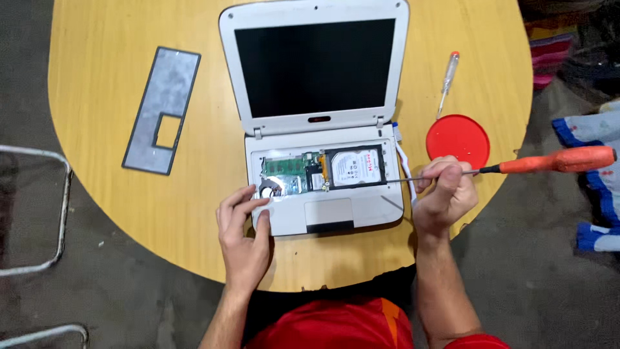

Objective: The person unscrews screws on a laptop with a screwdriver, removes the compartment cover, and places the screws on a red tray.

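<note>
Laptop point(321, 139) with its keyboard removed sits open at the table's point(97, 90) centre. Left hand point(244, 226), fingers spread, presses its front corner at 7 o'clock. Right hand point(445, 194), at 4 o'clock, is closed around an orange-handled screwdriver point(516, 167), shaft pointing toward the hard drive point(355, 167).

- I see an informal repair corner, probably in a home and not a proper workshop.
- The round yellow wooden desk point(97, 97) carries an opened white laptop point(316, 123) with its inner parts showing, and its removed grey cover panel point(165, 97) lies beside.
- The floor point(129, 297) is bare grey concrete.
- Colourful folded cloths point(591, 129) lie on my right, and a metal chair frame point(39, 213) stands on my left.
</note>
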